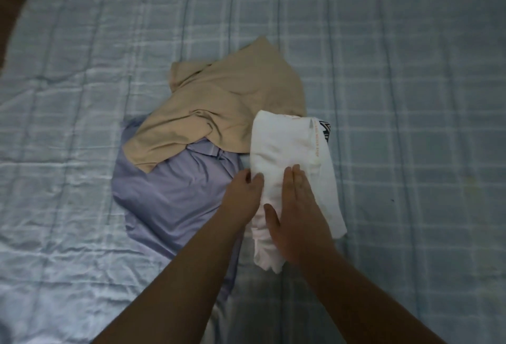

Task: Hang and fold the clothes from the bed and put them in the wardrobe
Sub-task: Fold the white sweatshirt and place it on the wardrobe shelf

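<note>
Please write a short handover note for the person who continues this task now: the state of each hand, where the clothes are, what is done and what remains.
Left hand: fingers curled on the left edge of the white garment.
Right hand: flat, fingers straight, pressing on the same garment.
The white garment lies partly folded on the bed, right of the pile. The beige garment lies crumpled on top of the lavender shirt; both are unfolded.
Done: the white garment's fold has been started.
Left: finish that fold, fold or hang the other two, put all in the wardrobe, which is not in view.
</note>
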The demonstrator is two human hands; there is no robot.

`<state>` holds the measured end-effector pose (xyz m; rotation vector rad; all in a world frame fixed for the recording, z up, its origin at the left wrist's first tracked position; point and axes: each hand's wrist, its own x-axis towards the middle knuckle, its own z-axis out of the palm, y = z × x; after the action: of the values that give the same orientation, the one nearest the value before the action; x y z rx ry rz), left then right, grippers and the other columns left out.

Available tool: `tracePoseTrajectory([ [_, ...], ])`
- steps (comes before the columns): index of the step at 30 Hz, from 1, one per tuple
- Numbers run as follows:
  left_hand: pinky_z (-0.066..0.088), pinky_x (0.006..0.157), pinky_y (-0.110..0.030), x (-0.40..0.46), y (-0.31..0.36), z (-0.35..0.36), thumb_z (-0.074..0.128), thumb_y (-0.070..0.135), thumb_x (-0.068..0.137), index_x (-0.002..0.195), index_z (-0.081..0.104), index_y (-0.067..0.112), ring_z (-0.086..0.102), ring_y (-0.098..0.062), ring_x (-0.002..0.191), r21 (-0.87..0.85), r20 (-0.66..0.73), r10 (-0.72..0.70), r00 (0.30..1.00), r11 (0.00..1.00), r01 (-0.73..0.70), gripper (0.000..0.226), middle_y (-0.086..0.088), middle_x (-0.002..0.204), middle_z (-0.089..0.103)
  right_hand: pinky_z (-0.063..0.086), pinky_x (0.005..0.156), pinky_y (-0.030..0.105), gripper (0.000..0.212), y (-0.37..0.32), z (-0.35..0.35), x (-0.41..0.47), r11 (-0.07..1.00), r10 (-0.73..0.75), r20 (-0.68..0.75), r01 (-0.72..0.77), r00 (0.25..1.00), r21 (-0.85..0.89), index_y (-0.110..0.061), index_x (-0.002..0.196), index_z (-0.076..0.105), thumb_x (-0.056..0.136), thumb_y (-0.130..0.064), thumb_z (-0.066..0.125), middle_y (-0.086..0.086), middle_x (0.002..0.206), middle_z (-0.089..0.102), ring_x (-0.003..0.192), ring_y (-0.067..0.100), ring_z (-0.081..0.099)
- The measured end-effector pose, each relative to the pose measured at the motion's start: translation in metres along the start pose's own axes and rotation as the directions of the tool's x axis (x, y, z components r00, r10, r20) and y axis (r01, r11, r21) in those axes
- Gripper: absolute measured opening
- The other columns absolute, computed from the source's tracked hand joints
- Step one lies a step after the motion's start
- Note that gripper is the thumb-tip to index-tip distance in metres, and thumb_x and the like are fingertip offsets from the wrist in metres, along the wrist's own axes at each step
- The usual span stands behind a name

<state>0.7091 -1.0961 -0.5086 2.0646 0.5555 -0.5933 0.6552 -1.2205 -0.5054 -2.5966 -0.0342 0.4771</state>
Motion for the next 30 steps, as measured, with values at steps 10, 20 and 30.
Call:
tracePoseTrajectory([
  [10, 0.047, 0.070, -0.031, -0.026, 0.045, 0.012, 0.025, 0.063, 0.099, 0.123, 0.066, 0.025, 0.055, -0.014, 0.076, -0.589, 0.551, -0.070, 0.831, 0.673, 0.447, 0.061, 0.001, 0.087, 0.059, 0.035, 0.102, 0.032, 0.097, 0.014, -0.086, 0.003, 0.855, 0.289, 0.129, -0.316, 0.949, 0.412, -0.028, 0.157, 0.007, 0.084, -0.059, 0.064, 0.002, 0.157, 0.032, 0.138, 0.024, 0.039],
  [20, 0.042, 0.068, -0.024, -0.078, 0.103, 0.000, 0.056, 0.038, 0.095, 0.121, 0.066, 0.026, 0.054, -0.014, 0.082, -0.428, 0.450, -0.039, 0.892, 0.868, 0.253, 0.030, 0.000, 0.112, 0.065, 0.047, 0.089, 0.029, 0.076, 0.026, -0.145, -0.019, 0.595, 0.333, 0.074, -0.270, 0.940, 0.757, -0.015, 0.138, 0.049, 0.064, -0.025, 0.061, -0.002, 0.121, 0.061, 0.111, 0.017, 0.060],
  [30, 0.050, 0.100, -0.039, -0.215, 0.048, -0.218, 0.073, 0.050, 0.079, 0.138, 0.039, 0.028, 0.058, -0.015, 0.119, -0.643, 0.099, 0.063, 0.993, 0.766, 0.016, 0.072, 0.000, 0.139, 0.054, 0.057, 0.086, 0.049, 0.060, -0.160, -0.216, -0.083, 0.216, -0.113, 0.388, -0.359, 0.915, 0.908, -0.003, 0.125, 0.061, 0.066, -0.007, 0.069, 0.022, 0.115, 0.069, 0.101, 0.037, 0.069],
])
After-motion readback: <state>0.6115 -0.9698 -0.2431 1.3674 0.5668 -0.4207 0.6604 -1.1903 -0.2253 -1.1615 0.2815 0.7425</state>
